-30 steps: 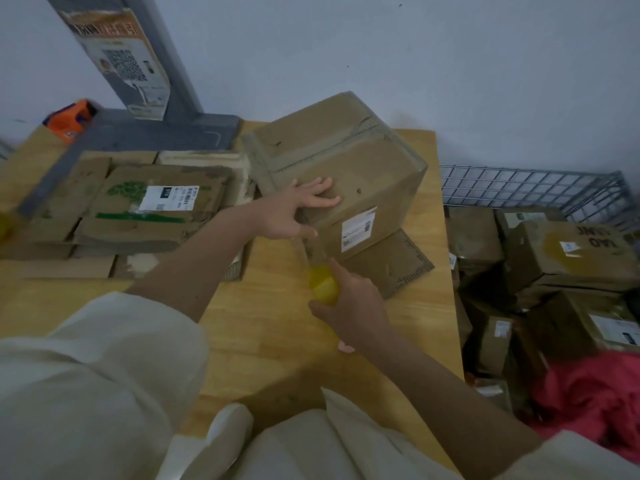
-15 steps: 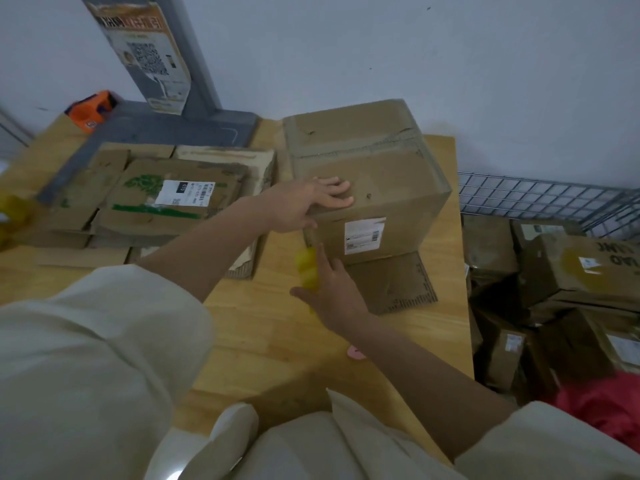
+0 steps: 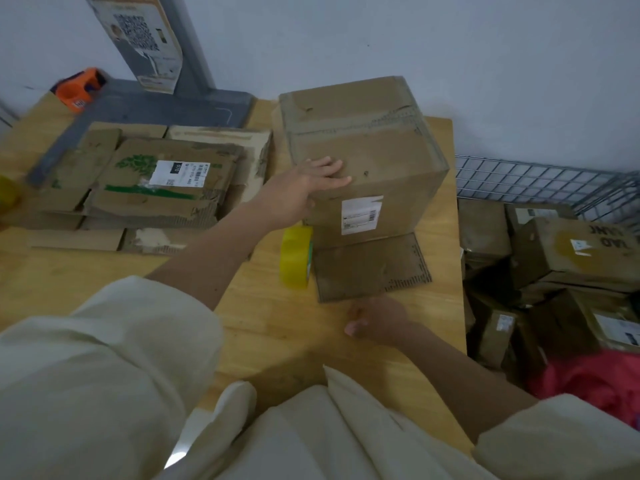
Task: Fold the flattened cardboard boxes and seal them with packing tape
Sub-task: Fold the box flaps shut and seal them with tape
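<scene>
Two hands work over a pale wooden table (image 3: 263, 327) pushed against a plain grey-white wall (image 3: 450, 46). The left hand (image 3: 304, 192) lies flat on the upper near corner of the folded cardboard box (image 3: 367, 157), fingers straight and spread a little, thumb down the box's left side. The right hand (image 3: 377, 318) hovers low above the table near its front edge, just below a loose cardboard flap (image 3: 370, 266); its fingers look loosely curled and hold nothing, though the blur hides the detail.

The box stands upright toward the back right of the table, taped across its top, a white shipping label (image 3: 360, 214) on its near face. The flap lies flat on the wood at the foot of that face. A yellow roll of packing tape (image 3: 296, 256) stands on edge, touching the flap's left edge and just beside the box's lower left corner.

To the left, a stack of flattened cardboard boxes (image 3: 149, 188) covers much of the table, the top one bearing a white label and green print. Behind the stack runs a grey metal post (image 3: 180, 46) with a printed notice on it, and an orange tape dispenser (image 3: 78, 88) sits in the far left corner. Right of the table, a wire bin (image 3: 540, 181) holds many sealed cartons (image 3: 571, 251), with red fabric (image 3: 595, 382) at its near side.
</scene>
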